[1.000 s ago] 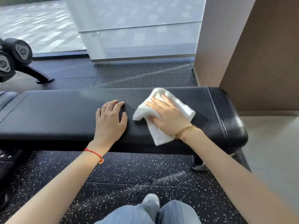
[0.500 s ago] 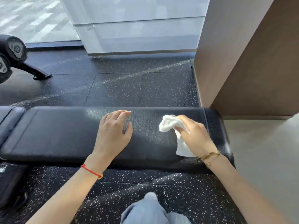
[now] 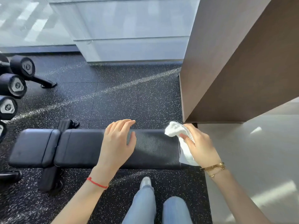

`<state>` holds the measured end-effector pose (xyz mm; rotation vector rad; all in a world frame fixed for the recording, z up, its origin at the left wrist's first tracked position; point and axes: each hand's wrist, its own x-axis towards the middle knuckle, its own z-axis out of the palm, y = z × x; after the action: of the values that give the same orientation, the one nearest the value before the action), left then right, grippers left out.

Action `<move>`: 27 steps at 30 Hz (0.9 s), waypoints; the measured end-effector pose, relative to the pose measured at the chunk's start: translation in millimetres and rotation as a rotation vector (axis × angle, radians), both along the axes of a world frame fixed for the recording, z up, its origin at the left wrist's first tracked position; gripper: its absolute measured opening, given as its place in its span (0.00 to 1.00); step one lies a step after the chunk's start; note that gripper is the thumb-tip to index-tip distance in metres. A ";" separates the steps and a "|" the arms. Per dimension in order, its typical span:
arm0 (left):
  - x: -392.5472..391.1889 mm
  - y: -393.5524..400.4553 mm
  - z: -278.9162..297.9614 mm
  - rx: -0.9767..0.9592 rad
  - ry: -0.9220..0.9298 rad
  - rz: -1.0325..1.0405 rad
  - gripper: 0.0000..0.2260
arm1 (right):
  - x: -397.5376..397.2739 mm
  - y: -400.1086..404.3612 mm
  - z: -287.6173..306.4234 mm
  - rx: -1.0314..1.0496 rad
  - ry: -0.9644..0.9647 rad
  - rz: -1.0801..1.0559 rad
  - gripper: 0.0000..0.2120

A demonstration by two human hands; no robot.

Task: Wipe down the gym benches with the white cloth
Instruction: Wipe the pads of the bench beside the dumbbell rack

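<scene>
Cloth (image 3: 175, 130) sits bunched in the right grip (image 3: 199, 146) at the table (image 3: 155, 147) end. Left grip (image 3: 117, 141) hovers spread. Next: probably another bench.

A bench (image 3: 150, 147) padded in black grained leather-look upholstery with a soft sheen, its seams stitched, stands on a floor (image 3: 129, 101) of matt black rubber tiles flecked with white. The cloth (image 3: 175, 129) is white terry, fluffy and matt. Dumbbells (image 3: 13, 86) have dull black rubber heads with pale satin end plates. A pillar (image 3: 226, 62) wears smooth brown matt panelling; beside it, pale smooth flooring (image 3: 250, 159) catches the light. One wrist carries a red thread (image 3: 97, 183), the other shiny gold chains (image 3: 213, 167); the jeans (image 3: 144, 207) are faded blue denim
</scene>
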<state>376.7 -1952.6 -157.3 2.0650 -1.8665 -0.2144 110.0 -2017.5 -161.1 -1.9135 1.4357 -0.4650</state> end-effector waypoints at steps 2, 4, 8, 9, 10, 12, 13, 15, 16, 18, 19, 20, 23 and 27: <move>-10.6 -5.2 33.2 -0.017 0.011 -0.014 0.17 | -10.0 -2.7 38.3 -0.028 -0.007 -0.003 0.19; -23.7 -11.3 58.6 -0.029 0.014 -0.015 0.16 | -21.7 -9.1 67.5 -0.044 -0.026 -0.020 0.21; -55.9 -27.7 92.5 -0.050 0.041 0.038 0.15 | -53.8 -32.7 102.9 -0.082 -0.049 -0.010 0.16; -66.1 -32.2 98.2 -0.053 0.047 0.062 0.15 | -63.5 -41.4 108.2 -0.081 -0.042 0.007 0.12; -76.8 -37.0 102.6 -0.060 0.049 0.087 0.15 | -73.6 -51.1 112.5 -0.072 -0.035 0.028 0.10; -100.5 -46.6 109.5 -0.068 0.056 0.139 0.14 | -94.7 -72.3 121.1 -0.050 -0.023 0.077 0.08; -113.4 -50.9 111.9 -0.070 0.062 0.169 0.14 | -105.2 -82.9 125.4 -0.055 -0.025 0.099 0.08; -136.5 -59.1 114.4 -0.082 0.074 0.228 0.15 | -124.5 -103.0 132.2 -0.100 -0.032 0.149 0.10; -147.4 -61.7 115.3 -0.091 0.078 0.260 0.15 | -133.4 -112.1 134.9 -0.118 -0.032 0.180 0.10; -166.1 -66.7 117.8 -0.101 0.087 0.314 0.15 | -147.7 -129.9 139.4 -0.122 -0.041 0.227 0.10; -174.0 -69.5 119.0 -0.104 0.094 0.339 0.15 | -153.1 -138.9 140.5 -0.120 -0.038 0.250 0.09; -180.2 -71.9 120.1 -0.110 0.098 0.365 0.15 | -156.8 -147.4 141.5 -0.120 -0.030 0.269 0.09; -193.6 -74.8 123.8 -0.100 0.106 0.457 0.15 | -158.2 -171.2 142.8 -0.113 -0.024 0.313 0.09; -197.4 -78.8 124.0 -0.088 0.127 0.578 0.15 | -138.3 -198.6 141.0 -0.114 -0.009 0.408 0.10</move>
<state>179.3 -2031.4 -33.2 2.3588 -1.1221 -0.1075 -28.2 -2216.1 -20.1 -2.2214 0.9914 -0.3654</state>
